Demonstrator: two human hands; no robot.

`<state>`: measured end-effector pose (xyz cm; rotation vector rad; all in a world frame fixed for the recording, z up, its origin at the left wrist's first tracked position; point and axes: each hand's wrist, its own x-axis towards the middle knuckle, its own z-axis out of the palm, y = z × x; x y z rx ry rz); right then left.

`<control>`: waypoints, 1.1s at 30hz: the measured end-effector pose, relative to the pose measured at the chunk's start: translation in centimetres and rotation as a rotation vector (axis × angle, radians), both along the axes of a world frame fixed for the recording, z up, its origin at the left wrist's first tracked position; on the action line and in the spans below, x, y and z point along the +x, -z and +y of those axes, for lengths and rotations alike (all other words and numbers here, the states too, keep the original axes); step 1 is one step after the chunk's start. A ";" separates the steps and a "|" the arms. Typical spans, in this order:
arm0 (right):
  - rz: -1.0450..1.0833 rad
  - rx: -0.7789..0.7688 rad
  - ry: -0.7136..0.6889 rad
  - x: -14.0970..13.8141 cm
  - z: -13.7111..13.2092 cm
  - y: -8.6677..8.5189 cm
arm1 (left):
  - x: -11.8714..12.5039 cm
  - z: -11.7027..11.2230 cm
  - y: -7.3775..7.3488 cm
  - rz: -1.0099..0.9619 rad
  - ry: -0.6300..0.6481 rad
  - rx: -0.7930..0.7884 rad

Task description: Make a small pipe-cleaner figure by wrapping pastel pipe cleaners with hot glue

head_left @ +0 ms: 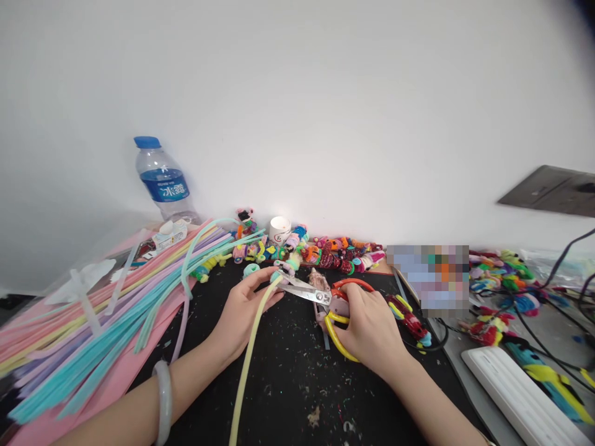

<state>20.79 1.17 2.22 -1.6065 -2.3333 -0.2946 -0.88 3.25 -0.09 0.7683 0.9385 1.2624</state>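
Note:
My left hand (247, 313) is closed on a small pastel pipe-cleaner figure (289, 263). From it a long pale yellow pipe cleaner (251, 359) hangs down toward the table's front edge. In my right hand (372, 325) are scissors (341, 306) with one red and one yellow handle loop. Their blades point left, parted, and reach the figure and the yellow pipe cleaner beside my left fingertips. Whether the blades touch the stem I cannot tell. A mint green coil (251, 270) lies just behind my left hand.
Bundles of pastel pipe cleaners (116, 328) cover the left side, with a water bottle (165, 183) behind them. Several colourful figures (334, 251) line the wall around a white jar (279, 229). At right lie a white power strip (509, 393) and black cables (530, 322). Scraps dot the black mat (288, 384).

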 end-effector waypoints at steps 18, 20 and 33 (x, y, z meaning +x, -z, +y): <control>0.078 0.119 0.037 1.8 0.8 0.3 | -0.4 0.2 -0.1 -0.094 0.001 0.024; 0.085 0.109 0.037 1.8 0.8 0.3 | -0.4 0.2 -0.1 -0.090 0.000 0.023; 0.130 0.047 0.017 1.8 0.7 0.0 | -0.4 0.0 -0.4 -0.067 0.048 0.008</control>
